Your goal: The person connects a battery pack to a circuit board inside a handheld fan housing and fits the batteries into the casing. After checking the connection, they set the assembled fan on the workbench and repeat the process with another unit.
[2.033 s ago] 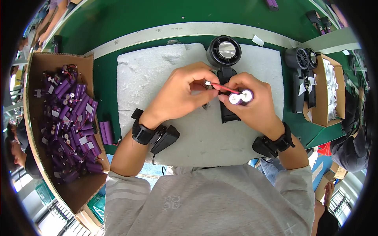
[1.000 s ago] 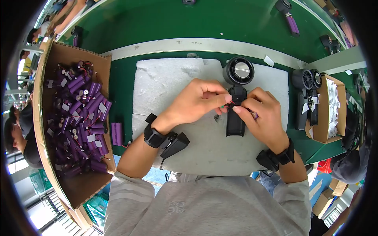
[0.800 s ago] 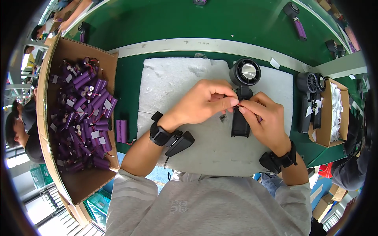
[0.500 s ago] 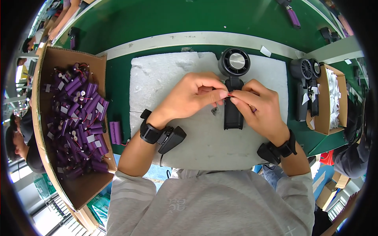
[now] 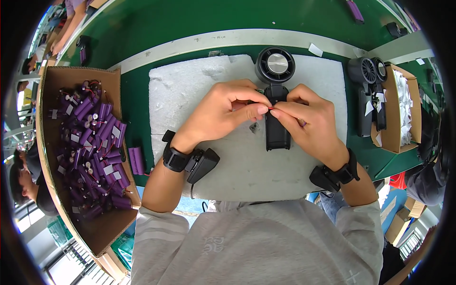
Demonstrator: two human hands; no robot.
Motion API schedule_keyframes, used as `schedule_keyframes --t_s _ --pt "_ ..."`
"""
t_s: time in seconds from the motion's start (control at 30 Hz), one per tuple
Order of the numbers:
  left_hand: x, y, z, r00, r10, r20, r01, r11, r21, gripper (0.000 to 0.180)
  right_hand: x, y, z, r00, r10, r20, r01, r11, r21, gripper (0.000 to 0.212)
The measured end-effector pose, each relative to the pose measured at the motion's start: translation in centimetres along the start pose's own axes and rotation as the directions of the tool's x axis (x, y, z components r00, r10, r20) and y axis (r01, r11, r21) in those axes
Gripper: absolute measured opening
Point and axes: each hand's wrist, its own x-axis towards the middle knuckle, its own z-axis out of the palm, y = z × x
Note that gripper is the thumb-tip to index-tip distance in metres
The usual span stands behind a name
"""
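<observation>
A black handheld fan (image 5: 278, 130) lies on a white foam pad (image 5: 213, 171), its round head (image 5: 275, 65) away from me and its handle toward me. Over the upper part of the handle, my left hand (image 5: 228, 110) pinches a thin red wire (image 5: 271, 108) between thumb and forefinger. From the other side my right hand (image 5: 311, 118) pinches at the same wire, so the two sets of fingertips almost meet. The wire's ends are covered by my fingers. Both wrists wear black strapped-on devices.
On the left stands a cardboard box (image 5: 43, 156) of purple battery packs, and one battery pack (image 5: 136, 160) lies beside it. More black fans (image 5: 365, 95) lie at the right next to a carton (image 5: 392, 121) of white pieces. A pale rail (image 5: 190, 41) crosses behind the pad.
The whole scene has shifted slightly up and left in the picture. Both hands remain over the fan handle, fingertips pinched at the red wire.
</observation>
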Motion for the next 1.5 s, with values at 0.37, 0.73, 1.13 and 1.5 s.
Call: schedule_keyframes --t_s 0.37,0.73,1.13,1.5 --pt "-0.09 -0.24 -0.06 0.998 -0.055 -0.007 0.054 0.991 -0.121 0.019 0.05 0.08 0.09 1.000 -0.007 -0.001 0.007 1.000 0.013 0.009" --pt "-0.10 -0.07 -0.56 0.996 -0.091 -0.024 0.085 0.981 -0.174 0.031 0.05 0.09 -0.13 0.996 -0.024 0.089 0.027 0.999 -0.027 0.008" --pt "-0.22 -0.38 -0.54 0.997 -0.071 -0.042 0.061 0.976 -0.207 0.032 0.05 -0.05 0.02 0.997 0.010 0.071 -0.007 0.999 -0.044 0.008" --pt "-0.09 0.11 0.09 0.992 0.066 -0.109 -0.064 0.998 0.022 0.025 0.13 0.18 0.00 0.999 -0.015 0.049 0.016 1.000 -0.013 0.007"
